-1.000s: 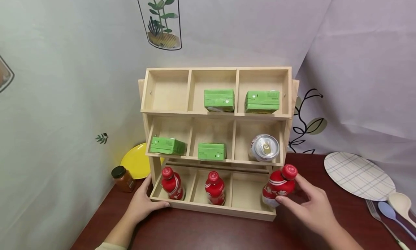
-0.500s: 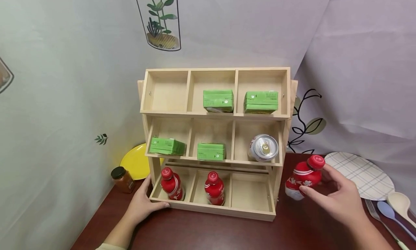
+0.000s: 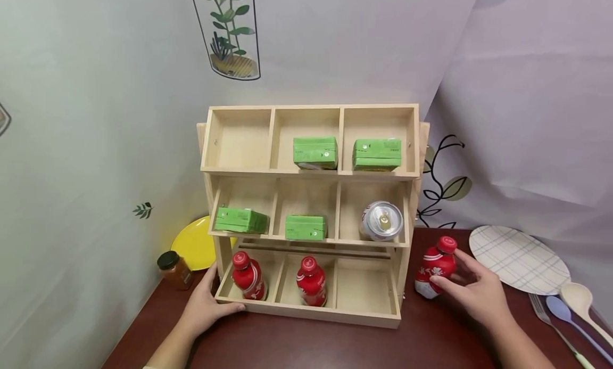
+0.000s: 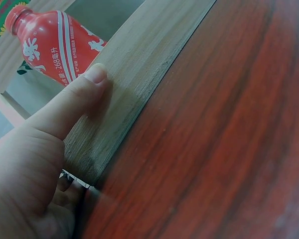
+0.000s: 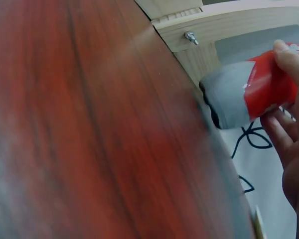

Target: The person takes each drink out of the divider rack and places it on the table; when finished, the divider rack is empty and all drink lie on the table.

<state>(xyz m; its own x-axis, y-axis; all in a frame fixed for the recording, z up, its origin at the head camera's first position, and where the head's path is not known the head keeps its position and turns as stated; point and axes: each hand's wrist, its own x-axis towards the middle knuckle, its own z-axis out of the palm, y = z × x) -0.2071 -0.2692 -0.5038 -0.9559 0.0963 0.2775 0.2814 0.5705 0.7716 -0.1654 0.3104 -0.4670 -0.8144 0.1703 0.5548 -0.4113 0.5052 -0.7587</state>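
Observation:
To the right of the wooden rack my right hand (image 3: 474, 292) grips a red bottle (image 3: 437, 265), thumb in front and fingers behind. The bottle stands nearly upright at the table; its pale base (image 5: 226, 97) shows in the right wrist view. My left hand (image 3: 203, 308) holds the lower left corner of the rack (image 3: 311, 313), its thumb on the front board and the other fingers round the side. Two more red bottles, one left (image 3: 249, 277) and one in the middle (image 3: 311, 284), stand in the bottom tier. The bottom right compartment (image 3: 366, 286) is bare.
Green cartons (image 3: 315, 152) sit in the upper tiers, with a silver can (image 3: 382, 221) at middle right. At left are a jar (image 3: 174, 270) and a yellow plate (image 3: 196, 244). A checked oval placemat (image 3: 519, 260), a fork (image 3: 557, 326) and two spoons (image 3: 577, 300) lie right.
My right hand has lifted the red bottle out of the bottom right compartment, carried it right, and lowered it beside the rack. The left hand keeps its hold; the head view has shifted slightly.

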